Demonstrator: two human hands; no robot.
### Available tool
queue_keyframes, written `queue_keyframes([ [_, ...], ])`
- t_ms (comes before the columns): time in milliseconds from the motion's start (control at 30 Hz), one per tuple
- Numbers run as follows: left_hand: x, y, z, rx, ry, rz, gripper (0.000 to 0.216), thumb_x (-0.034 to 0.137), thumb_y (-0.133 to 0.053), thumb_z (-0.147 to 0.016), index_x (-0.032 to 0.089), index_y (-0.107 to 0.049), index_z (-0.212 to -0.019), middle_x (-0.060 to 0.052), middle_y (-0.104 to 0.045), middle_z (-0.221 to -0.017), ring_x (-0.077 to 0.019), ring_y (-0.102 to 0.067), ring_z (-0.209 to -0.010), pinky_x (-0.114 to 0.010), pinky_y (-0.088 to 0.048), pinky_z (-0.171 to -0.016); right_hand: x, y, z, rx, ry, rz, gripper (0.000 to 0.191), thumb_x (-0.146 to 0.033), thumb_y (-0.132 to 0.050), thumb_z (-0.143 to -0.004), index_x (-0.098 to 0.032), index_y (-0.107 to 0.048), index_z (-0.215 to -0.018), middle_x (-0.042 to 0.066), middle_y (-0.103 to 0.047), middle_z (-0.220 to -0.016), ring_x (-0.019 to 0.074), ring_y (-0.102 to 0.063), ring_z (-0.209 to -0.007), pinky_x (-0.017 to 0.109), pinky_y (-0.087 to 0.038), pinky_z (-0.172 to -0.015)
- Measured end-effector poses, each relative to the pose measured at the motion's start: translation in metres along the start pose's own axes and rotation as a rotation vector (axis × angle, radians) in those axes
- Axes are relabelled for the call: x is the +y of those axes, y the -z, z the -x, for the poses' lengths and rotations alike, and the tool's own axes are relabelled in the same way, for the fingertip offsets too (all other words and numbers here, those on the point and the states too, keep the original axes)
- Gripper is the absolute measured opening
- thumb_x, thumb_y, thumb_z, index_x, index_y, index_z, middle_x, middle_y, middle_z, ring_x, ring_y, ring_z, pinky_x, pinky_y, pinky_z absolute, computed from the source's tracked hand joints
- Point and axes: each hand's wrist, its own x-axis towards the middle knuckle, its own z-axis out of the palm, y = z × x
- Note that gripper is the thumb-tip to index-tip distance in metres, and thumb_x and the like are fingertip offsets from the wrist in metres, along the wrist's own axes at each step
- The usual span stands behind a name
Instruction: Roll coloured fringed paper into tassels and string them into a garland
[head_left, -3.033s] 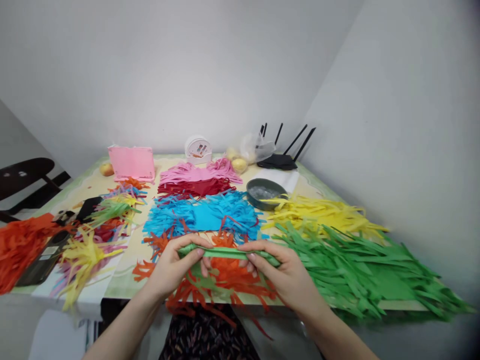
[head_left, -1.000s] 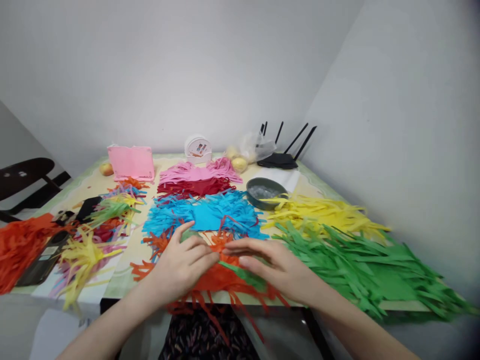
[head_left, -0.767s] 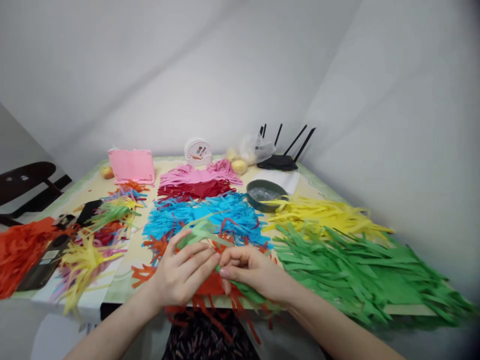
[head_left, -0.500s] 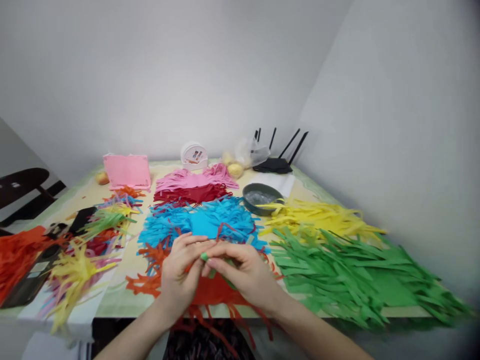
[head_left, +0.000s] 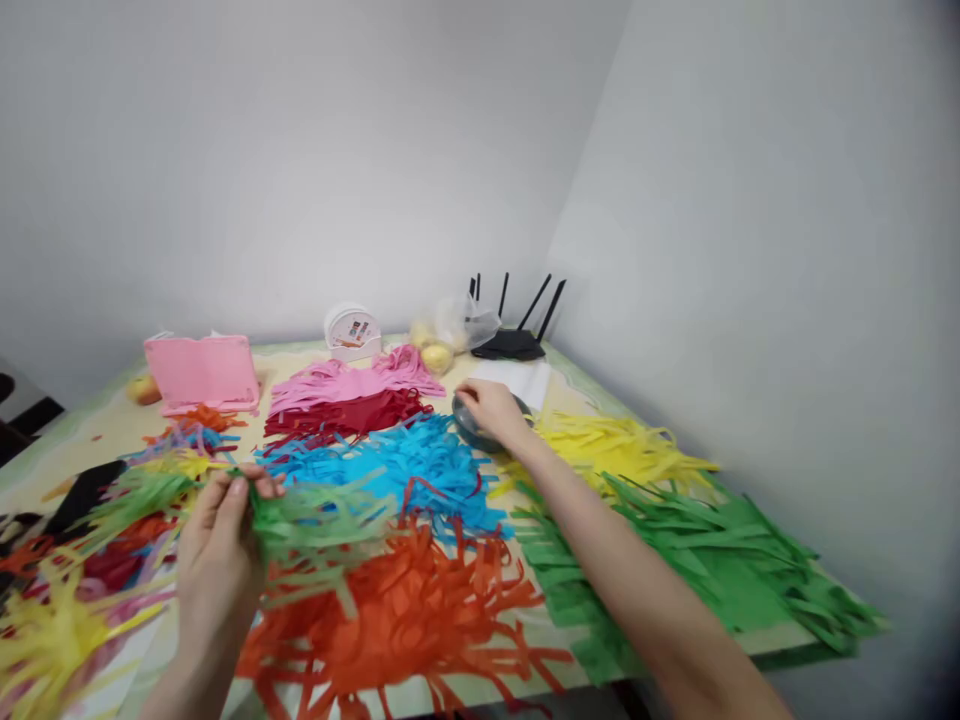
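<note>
My left hand is closed around the gathered end of a green tissue-paper tassel, whose fringe fans out to the right, blurred by motion. Under that fringe lies orange-red fringed paper. My right hand reaches across to a dark round bowl, its fingers curled together over the bowl's left side. What the fingertips pinch, if anything, I cannot make out. The hand and forearm cover much of the bowl.
Blue, dark red, pink, yellow and green fringed paper cover the table. Finished-looking tassels lie at the left. Behind stand a pink stand, a white round container and a black router.
My hands have separated. The left moved left and now holds the green tassel out in view; the right went forward to the bowl. The view has shifted to the right.
</note>
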Motion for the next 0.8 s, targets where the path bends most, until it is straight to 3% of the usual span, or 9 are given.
queue_keyframes([
  [100, 0.006, 0.013, -0.002, -0.053, -0.052, -0.206, 0.017, 0.035, -0.066, -0.081, 0.019, -0.067, -0.086, 0.002, -0.059, -0.072, -0.0134, -0.058, -0.071, -0.021, -0.05, -0.068, 0.048, -0.014, -0.039, -0.096, -0.166, 0.125, 0.027, -0.03, -0.059, -0.092, -0.011, -0.062, -0.112, 0.011, -0.063, -0.112, 0.0215, -0.063, -0.098, 0.041, -0.052, -0.086],
  [233, 0.008, 0.019, 0.009, -0.262, -0.156, -0.608, 0.019, 0.035, -0.062, -0.084, 0.023, -0.074, -0.091, 0.0, -0.065, -0.07, -0.0153, -0.062, -0.07, -0.022, -0.049, -0.065, 0.074, -0.046, -0.055, -0.187, -0.277, 0.236, 0.034, -0.03, -0.062, -0.09, -0.01, -0.058, -0.117, 0.013, -0.06, -0.117, 0.0224, -0.062, -0.1, 0.04, -0.053, -0.085],
  [333, 0.007, 0.013, 0.016, -0.388, -0.209, -0.64, 0.018, 0.031, -0.061, -0.085, 0.025, -0.075, -0.094, 0.0, -0.071, -0.069, -0.0152, -0.065, -0.068, -0.022, -0.051, -0.065, 0.081, -0.06, -0.059, -0.236, -0.302, 0.274, 0.035, -0.03, -0.063, -0.09, -0.009, -0.059, -0.116, 0.014, -0.06, -0.117, 0.0229, -0.062, -0.101, 0.039, -0.052, -0.086],
  [433, 0.005, 0.006, 0.019, -0.388, -0.16, -0.603, 0.016, 0.03, -0.064, -0.083, 0.023, -0.076, -0.09, -0.001, -0.075, -0.072, -0.0169, -0.068, -0.071, -0.024, -0.054, -0.068, 0.085, -0.062, -0.061, -0.278, -0.308, 0.275, 0.034, -0.03, -0.063, -0.089, -0.01, -0.059, -0.116, 0.013, -0.06, -0.116, 0.0227, -0.062, -0.101, 0.038, -0.052, -0.085],
  [533, 0.005, 0.003, 0.022, -0.351, -0.043, -0.555, 0.014, 0.031, -0.066, -0.081, 0.019, -0.073, -0.082, -0.004, -0.076, -0.072, -0.0191, -0.071, -0.07, -0.026, -0.055, -0.066, 0.084, -0.055, -0.058, -0.27, -0.303, 0.252, 0.032, -0.03, -0.063, -0.09, -0.011, -0.059, -0.115, 0.011, -0.061, -0.115, 0.0218, -0.062, -0.099, 0.038, -0.053, -0.083],
  [633, 0.006, 0.004, 0.025, -0.343, 0.022, -0.499, 0.013, 0.03, -0.065, -0.081, 0.017, -0.068, -0.078, -0.005, -0.075, -0.071, -0.0196, -0.071, -0.068, -0.026, -0.056, -0.065, 0.072, -0.039, -0.048, -0.17, -0.278, 0.21, 0.028, -0.029, -0.061, -0.091, -0.012, -0.06, -0.113, 0.01, -0.062, -0.113, 0.0213, -0.063, -0.099, 0.04, -0.053, -0.084],
  [733, 0.007, 0.006, 0.029, -0.316, 0.005, -0.508, 0.012, 0.029, -0.065, -0.08, 0.017, -0.068, -0.077, -0.004, -0.074, -0.07, -0.0189, -0.07, -0.068, -0.026, -0.055, -0.065, 0.043, -0.021, -0.028, -0.019, -0.196, 0.119, 0.02, -0.022, -0.055, -0.093, -0.01, -0.061, -0.107, 0.013, -0.067, -0.106, 0.0225, -0.064, -0.099, 0.039, -0.05, -0.089],
  [800, 0.006, 0.006, 0.032, -0.313, -0.015, -0.528, 0.013, 0.028, -0.064, -0.081, 0.017, -0.068, -0.078, -0.004, -0.074, -0.071, -0.018, -0.069, -0.069, -0.026, -0.054, -0.066, 0.011, -0.013, -0.003, 0.047, -0.096, 0.028, 0.017, -0.019, -0.051, -0.094, -0.011, -0.061, -0.104, 0.012, -0.071, -0.101, 0.021, -0.067, -0.098, 0.033, -0.049, -0.089],
])
